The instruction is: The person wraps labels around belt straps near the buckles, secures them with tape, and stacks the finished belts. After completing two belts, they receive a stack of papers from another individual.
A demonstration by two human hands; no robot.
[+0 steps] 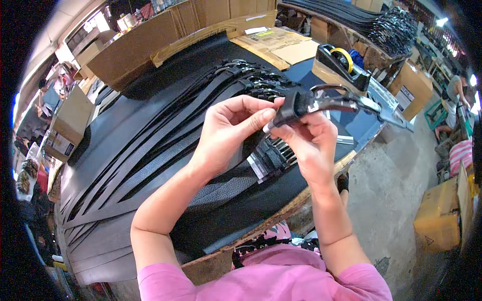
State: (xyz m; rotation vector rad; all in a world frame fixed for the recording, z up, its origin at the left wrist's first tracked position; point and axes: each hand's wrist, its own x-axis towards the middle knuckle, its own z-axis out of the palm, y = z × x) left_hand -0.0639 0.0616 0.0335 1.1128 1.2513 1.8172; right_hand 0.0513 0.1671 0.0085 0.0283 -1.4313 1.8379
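Observation:
Up in front of me, over the table, is a black belt with a shiny metal buckle pointing right. My left hand pinches the belt's edge near the buckle end between thumb and fingers. From below, my right hand grips the same part, its fingers curled under it. Beneath my hands lies a bundle of black belt ends with a pale strip at its edge. Behind them, a pile of black belts fans out leftward, its buckles gathered near the table's middle.
A tape dispenser stands at the back right beside flattened cardboard. A long cardboard wall borders the table's far side. More belts lie on another table. Boxes sit on the floor at right, and a person is farther off.

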